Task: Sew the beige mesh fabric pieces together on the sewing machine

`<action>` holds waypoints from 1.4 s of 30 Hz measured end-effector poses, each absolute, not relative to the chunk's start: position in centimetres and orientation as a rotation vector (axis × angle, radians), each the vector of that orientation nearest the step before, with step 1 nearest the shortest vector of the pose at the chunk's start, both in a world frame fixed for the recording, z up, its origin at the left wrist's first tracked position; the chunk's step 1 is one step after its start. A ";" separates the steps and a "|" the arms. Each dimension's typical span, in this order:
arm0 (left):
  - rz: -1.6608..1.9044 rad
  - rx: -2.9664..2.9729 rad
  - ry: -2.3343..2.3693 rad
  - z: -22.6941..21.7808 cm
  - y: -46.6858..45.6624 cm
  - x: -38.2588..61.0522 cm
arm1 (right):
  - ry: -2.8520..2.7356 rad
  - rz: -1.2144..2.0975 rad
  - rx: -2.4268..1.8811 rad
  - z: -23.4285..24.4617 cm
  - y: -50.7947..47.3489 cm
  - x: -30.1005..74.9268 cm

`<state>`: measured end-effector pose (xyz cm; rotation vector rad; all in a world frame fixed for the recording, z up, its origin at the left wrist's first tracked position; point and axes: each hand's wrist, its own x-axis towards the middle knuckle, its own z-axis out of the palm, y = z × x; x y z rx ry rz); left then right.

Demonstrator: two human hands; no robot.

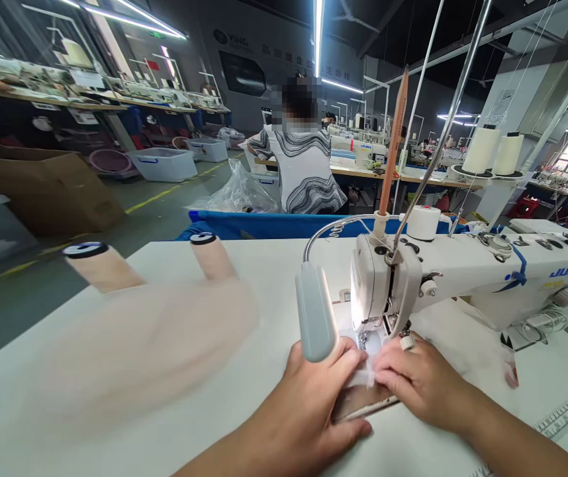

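Observation:
My left hand (321, 391) lies on the white table just in front of the sewing machine's needle area, its fingers pressed on a small piece of sheer white fabric (363, 379). From the right, my right hand (416, 381) pinches the same fabric, fingers closed on its edge. The fabric sits under the presser foot (374, 331) of the white JUKI sewing machine (463, 275). A grey lamp head (315, 311) on a gooseneck hangs over my left hand and hides part of it.
A pile of pale beige sheer fabric (140, 344) spreads over the table's left half, beside two beige thread cones (100, 265). Thread cones (492, 151) stand on a rack behind the machine. A seated person (304, 165) works at the row ahead. Bins and a cardboard box (40, 189) line the aisle at left.

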<state>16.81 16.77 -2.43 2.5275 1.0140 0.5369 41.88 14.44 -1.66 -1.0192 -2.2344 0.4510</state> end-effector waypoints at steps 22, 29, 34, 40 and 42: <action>1.090 2.839 0.653 -4.5 16.4 17.1 | -2.505 0.260 -0.857 -1.0 13.1 42.4; 1.082 2.807 0.683 -5.0 15.9 17.3 | -2.561 0.159 -0.927 -0.7 13.1 42.5; 1.136 2.875 0.678 -3.5 16.4 17.6 | -2.550 0.080 -0.981 -1.2 13.5 42.5; 0.928 2.957 0.725 -1.7 16.7 17.2 | -2.539 0.139 -1.047 -1.4 13.7 42.3; 0.911 2.962 0.701 -1.8 16.6 17.0 | -2.537 0.138 -1.027 -1.3 13.7 42.2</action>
